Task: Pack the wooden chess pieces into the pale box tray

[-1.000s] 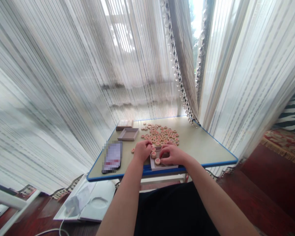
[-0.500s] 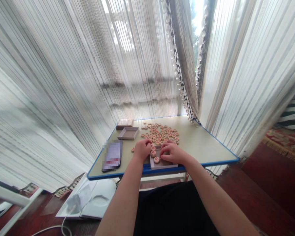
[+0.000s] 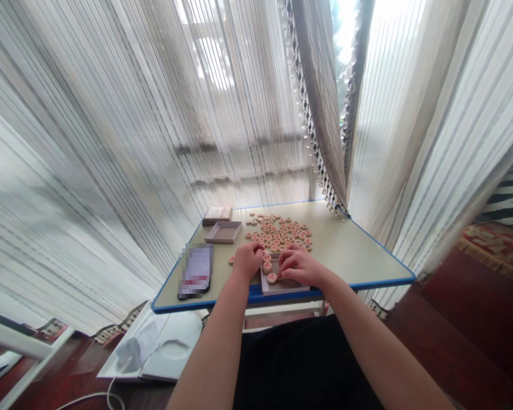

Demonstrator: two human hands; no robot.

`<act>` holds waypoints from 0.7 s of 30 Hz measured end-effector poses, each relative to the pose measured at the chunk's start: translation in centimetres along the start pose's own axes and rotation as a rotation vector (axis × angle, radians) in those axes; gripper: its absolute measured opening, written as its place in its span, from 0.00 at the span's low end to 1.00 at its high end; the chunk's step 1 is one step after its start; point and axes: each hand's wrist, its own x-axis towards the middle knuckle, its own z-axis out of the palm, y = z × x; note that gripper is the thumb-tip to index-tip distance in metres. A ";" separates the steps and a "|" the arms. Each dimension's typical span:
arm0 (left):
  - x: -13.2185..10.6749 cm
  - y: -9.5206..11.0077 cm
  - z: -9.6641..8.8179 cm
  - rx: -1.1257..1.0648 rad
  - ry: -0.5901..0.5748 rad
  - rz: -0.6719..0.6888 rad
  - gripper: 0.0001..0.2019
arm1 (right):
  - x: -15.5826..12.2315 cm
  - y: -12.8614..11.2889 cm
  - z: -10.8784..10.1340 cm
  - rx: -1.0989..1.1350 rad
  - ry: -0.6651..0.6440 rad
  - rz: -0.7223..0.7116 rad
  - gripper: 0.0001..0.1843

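Note:
Round wooden Chinese chess pieces (image 3: pixel 282 232) lie in a loose cluster on the table, many with red characters. A shallow open box (image 3: pixel 286 288) sits at the near table edge. Along its left side stands a row of pieces, the nearest one a red-marked piece (image 3: pixel 272 278). My left hand (image 3: pixel 248 259) is closed at the box's upper left corner, beside that row; whatever its fingertips grip is hidden. Over the box, my right hand (image 3: pixel 298 265) has its fingers bent and apart, the fingertips just right of the nearest piece. No piece shows between them.
A second shallow box part (image 3: pixel 223 232) lies at the back left, in front of a wooden box (image 3: pixel 217 214). A phone-like slab (image 3: pixel 196 270), partly blurred, rests at the left. One piece (image 3: pixel 231 260) lies apart by my left hand. Curtains (image 3: pixel 248 114) hang behind the table.
The nearest piece in the box has shifted very slightly left, in line with the row. My right hand's fingers have spread a little; my left hand stays in place.

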 end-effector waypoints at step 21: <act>0.3 -0.7 0.4 0.008 -0.005 0.006 0.12 | 0.3 -0.2 0.0 -0.071 -0.100 0.049 0.09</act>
